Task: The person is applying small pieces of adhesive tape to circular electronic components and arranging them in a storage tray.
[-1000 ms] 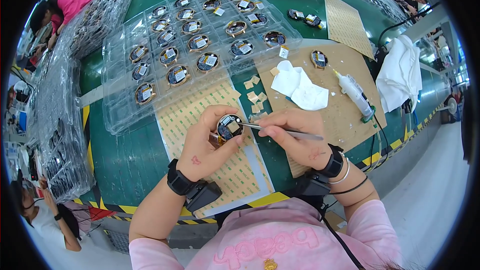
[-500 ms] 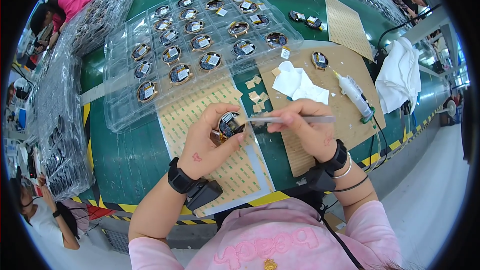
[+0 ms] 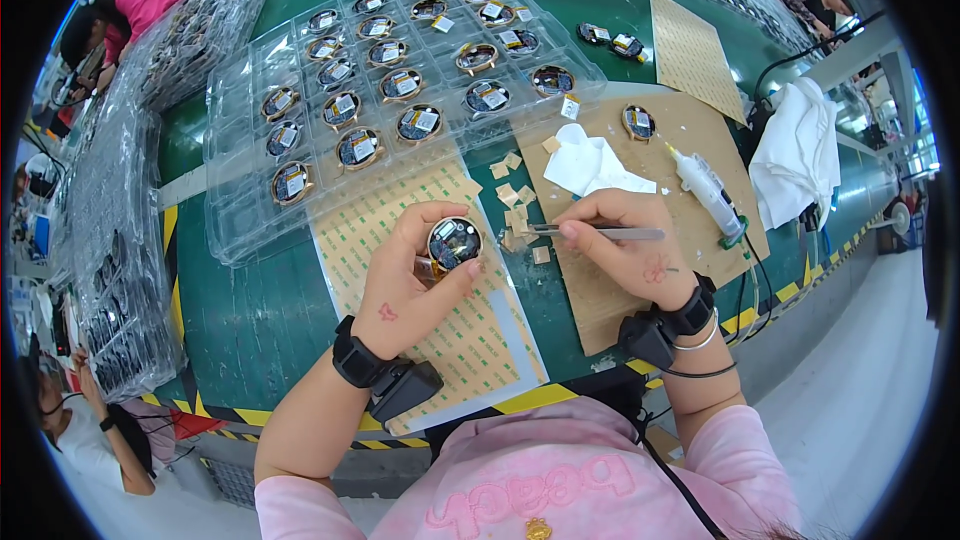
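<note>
At frame centre, a round watch part (image 3: 455, 242) is held between curled fingers and thumb of the left hand (image 3: 405, 285); tweezers (image 3: 632, 234) are pinched by the right hand (image 3: 640, 262), tips seemingly at the tan squares (image 3: 516, 219).

The right hand (image 3: 630, 248) has moved the tweezers (image 3: 636, 233) rightward from the watch module (image 3: 455, 243), its tan square gone, to tan scraps (image 3: 508, 195).

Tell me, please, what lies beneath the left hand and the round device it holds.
A beige sheet with green marks lies below the left hand and the round device. The patch they cover cannot be seen.
</note>
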The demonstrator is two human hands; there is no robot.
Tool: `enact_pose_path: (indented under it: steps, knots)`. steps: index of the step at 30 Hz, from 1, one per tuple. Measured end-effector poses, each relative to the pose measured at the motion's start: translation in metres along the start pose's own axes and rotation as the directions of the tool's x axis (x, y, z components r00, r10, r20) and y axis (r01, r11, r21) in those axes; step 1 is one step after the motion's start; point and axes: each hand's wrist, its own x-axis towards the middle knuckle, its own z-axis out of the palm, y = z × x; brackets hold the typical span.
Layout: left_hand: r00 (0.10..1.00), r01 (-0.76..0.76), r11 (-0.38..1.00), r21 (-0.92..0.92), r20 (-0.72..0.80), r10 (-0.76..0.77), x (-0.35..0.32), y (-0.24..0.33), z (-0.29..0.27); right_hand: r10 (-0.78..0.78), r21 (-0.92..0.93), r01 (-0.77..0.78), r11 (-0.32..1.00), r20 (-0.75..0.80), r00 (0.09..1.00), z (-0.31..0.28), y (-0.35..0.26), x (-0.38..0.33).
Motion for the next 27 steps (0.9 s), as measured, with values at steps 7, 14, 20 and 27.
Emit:
enact_pose_path:
  steps: [7, 14, 20, 27]
  knots:
    - [0.999, 0.046, 0.999, -0.002, 0.006, -0.046, 0.0, 0.004, 0.0, -0.275, -0.061, 0.268, 0.961, -0.151, 0.95, -0.008, -0.003, -0.003]
    - [0.999, -0.01, 0.993, -0.12, 0.038, 0.014, 0.0, 0.011, 0.007, -0.363, 0.213, 0.411, 0.887, -0.229, 0.903, -0.001, 0.004, -0.003]
    - [0.983, 0.024, 0.966, -0.256, 0.183, 0.024, -0.003, 0.012, -0.001, -0.493, -0.103, 0.484, 0.869, -0.096, 0.865, 0.03, -0.027, -0.001]
    - [0.966, -0.106, 0.9, -0.423, 0.171, 0.194, 0.0, 0.004, 0.001, -0.528, -0.262, 0.496, 0.828, -0.07, 0.846, 0.061, -0.03, 0.001]
